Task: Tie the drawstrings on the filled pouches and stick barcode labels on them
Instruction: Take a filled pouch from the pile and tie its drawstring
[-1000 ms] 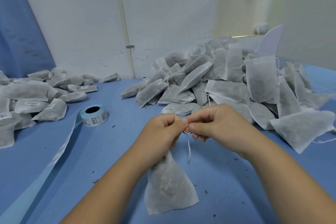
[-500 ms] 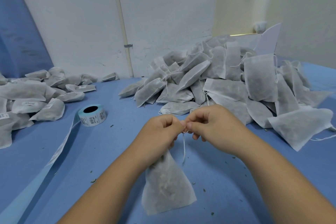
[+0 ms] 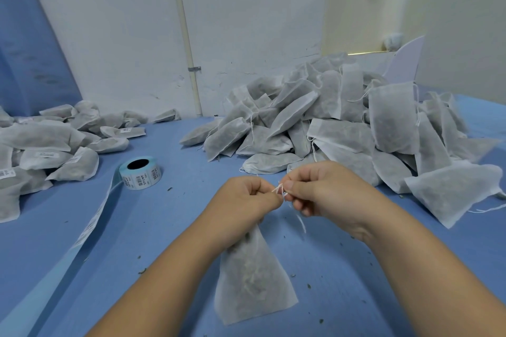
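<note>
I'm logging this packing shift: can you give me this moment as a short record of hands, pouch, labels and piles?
left hand: grips the pouch neck, pinches the drawstring
right hand: pinches the drawstring
pouch: filled, hangs below the left hand, no label visible
label roll: on the table, strip trailing toward the camera
left pile: pouches, several labelled
right pile: pouches, no labels visible, strings loose
</note>
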A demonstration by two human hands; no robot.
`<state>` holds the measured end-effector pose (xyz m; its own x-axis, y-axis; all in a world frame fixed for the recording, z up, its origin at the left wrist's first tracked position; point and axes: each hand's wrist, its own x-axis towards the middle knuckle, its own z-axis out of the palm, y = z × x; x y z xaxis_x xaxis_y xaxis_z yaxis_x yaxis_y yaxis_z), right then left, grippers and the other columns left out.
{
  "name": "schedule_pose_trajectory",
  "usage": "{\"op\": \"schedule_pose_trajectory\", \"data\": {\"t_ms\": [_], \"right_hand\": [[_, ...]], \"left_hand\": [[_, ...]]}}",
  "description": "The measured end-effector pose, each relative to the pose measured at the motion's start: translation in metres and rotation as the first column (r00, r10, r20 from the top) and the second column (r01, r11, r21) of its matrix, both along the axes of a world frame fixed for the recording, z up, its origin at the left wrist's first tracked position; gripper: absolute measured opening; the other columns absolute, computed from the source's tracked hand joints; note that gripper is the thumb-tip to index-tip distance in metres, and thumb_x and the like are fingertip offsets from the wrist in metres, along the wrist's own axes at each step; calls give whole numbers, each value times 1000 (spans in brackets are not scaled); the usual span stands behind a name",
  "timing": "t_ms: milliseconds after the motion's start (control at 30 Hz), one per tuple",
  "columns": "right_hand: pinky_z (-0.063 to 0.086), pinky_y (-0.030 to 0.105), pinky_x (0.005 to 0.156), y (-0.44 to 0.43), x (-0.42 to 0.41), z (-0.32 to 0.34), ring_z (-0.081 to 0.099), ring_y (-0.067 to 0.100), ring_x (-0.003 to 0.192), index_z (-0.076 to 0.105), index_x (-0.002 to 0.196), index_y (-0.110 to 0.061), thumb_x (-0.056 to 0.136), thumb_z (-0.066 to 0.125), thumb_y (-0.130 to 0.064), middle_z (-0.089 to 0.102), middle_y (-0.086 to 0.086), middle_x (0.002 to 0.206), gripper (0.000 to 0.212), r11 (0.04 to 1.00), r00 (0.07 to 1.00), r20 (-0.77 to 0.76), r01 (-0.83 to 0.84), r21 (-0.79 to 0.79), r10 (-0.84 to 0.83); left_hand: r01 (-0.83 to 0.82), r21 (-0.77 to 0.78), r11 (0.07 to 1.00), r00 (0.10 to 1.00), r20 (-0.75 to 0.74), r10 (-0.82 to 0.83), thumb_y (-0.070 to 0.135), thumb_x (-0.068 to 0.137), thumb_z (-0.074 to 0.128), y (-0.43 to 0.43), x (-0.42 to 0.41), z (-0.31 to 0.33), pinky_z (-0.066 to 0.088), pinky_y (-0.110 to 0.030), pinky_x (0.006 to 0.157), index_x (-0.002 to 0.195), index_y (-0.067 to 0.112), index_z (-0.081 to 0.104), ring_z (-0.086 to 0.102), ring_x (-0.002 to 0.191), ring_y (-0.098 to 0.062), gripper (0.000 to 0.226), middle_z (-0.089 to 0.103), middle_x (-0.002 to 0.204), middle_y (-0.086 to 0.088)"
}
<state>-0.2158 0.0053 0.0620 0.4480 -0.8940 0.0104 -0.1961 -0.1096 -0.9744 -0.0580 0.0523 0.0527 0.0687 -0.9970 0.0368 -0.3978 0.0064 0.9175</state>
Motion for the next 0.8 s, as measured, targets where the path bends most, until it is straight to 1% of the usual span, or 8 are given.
{"op": "schedule_pose_trajectory", "data": {"t_ms": [100,200,400,467,533,600,667,800], "right_hand": [[41,18,49,-1,0,-1,52,5,50,70,74,-11,93,59,-5,64,-2,63,22,1000,1000,15,5,1,-5],[42,18,50,-2,0,-2,52,5,50,71,75,-11,92,60,-6,65,-2,64,20,1000,1000,16,17,-19,-17],[43,19,51,-3,0,-3,51,6,50,73,73,-15,90,62,-9,64,-1,63,21,996,999,-13,51,-76,-52],[43,20,52,-3,0,-3,51,6,50,73,75,-13,90,63,-9,63,1,63,18,994,997,-26,68,-90,-70],[43,21,53,-3,0,-3,51,7,51,73,77,-12,90,63,-10,63,0,64,16,992,996,-43,76,-105,-81],[43,21,54,-2,2,-3,51,7,52,72,77,-12,90,64,-11,63,-1,64,15,989,995,-54,79,-125,-87],[44,21,54,-1,3,-3,51,6,52,72,77,-14,90,64,-12,64,-3,64,15,986,994,-58,84,-146,-93],[43,19,54,-1,4,-4,53,3,51,71,79,-16,89,65,-13,64,-11,60,12,978,994,-48,92,-185,-103]], "left_hand": [[25,40,999,999,-29,-24,30,87,69,1,1,2,34,-31,60,67,25,67,45,52,-13,21,49,55,5],[35,74,997,996,-80,-29,30,87,70,1,3,2,34,-26,55,66,26,69,44,46,-8,21,48,51,10],[47,82,996,991,-126,-37,34,84,74,1,4,-1,29,-23,49,69,23,70,42,45,-10,19,47,53,6],[60,81,995,989,-140,-48,37,81,76,0,5,-1,29,-26,52,77,19,73,41,46,-10,19,46,53,5],[69,81,994,987,-148,-57,42,74,77,-1,6,-2,29,-33,58,82,17,75,39,49,-13,27,45,54,4],[82,77,994,983,-170,-68,46,69,75,-1,6,-3,28,-41,64,83,19,76,36,56,-17,30,44,56,2],[102,72,992,973,-213,-84,44,70,75,-2,6,-3,26,-42,65,82,20,76,33,58,-19,27,41,59,0],[118,62,991,951,-295,-94,37,71,77,-4,8,-5,24,-32,58,82,16,77,34,53,-14,24,40,60,1]]}}
